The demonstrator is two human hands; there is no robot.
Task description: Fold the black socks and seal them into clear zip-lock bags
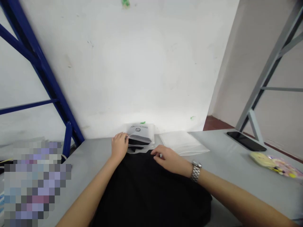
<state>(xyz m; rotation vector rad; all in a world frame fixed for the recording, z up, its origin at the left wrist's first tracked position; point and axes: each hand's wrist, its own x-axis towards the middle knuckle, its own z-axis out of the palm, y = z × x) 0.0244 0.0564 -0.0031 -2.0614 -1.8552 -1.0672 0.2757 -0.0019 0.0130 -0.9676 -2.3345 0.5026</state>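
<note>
A black cloth, seemingly a garment (151, 192), is spread on the grey table in front of me. At its far edge lies a small stack of clear plastic packages (139, 130) with dark printing and something black inside. My left hand (120, 145) has its fingers closed over the left edge of these packages; its thumb is partly hidden. Over the upper right of the black cloth is my right hand (167, 157), wearing a metal wristwatch (196, 171). Its fingers are loosely bent, with a small gap to the thumb and nothing visible between them.
Flat translucent plastic bags (182, 142) lie right of the packages, against the white wall (151, 69). On the table's right side are a black phone (246, 141) and a colourful plastic-wrapped item (276, 164). A blue metal frame (44, 66) stands left, a grey one (270, 69) right.
</note>
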